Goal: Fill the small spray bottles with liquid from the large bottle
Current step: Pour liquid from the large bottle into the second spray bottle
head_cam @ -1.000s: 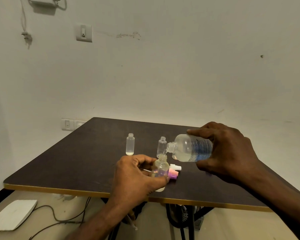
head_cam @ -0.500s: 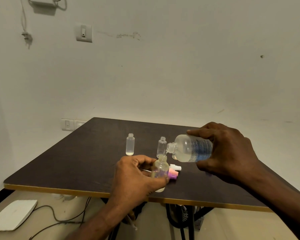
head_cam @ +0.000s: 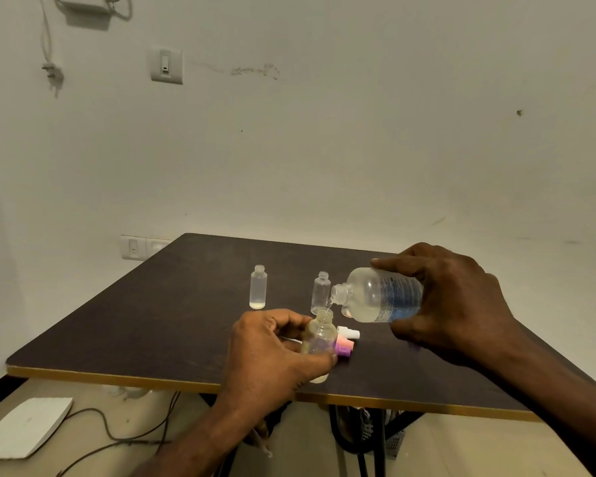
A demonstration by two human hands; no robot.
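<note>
My right hand (head_cam: 451,304) grips the large clear bottle (head_cam: 379,294) with a blue label, tipped on its side with its open neck pointing left. Its mouth hangs just above the open neck of a small clear bottle (head_cam: 319,339), which my left hand (head_cam: 272,352) holds upright near the table's front edge. A thin stream of liquid runs between the two necks. Two more small open bottles stand further back: one (head_cam: 258,287) at the left with a little liquid at its bottom, one (head_cam: 320,292) behind the large bottle's neck.
Pink and white spray caps (head_cam: 346,342) lie on the dark table (head_cam: 152,321) just right of the held bottle. Below the table's front edge are cables (head_cam: 117,438) and a white device (head_cam: 25,428) on the floor. A wall stands close behind.
Almost nothing differs. Both hands keep the same pose, with the large bottle tipped over the small one.
</note>
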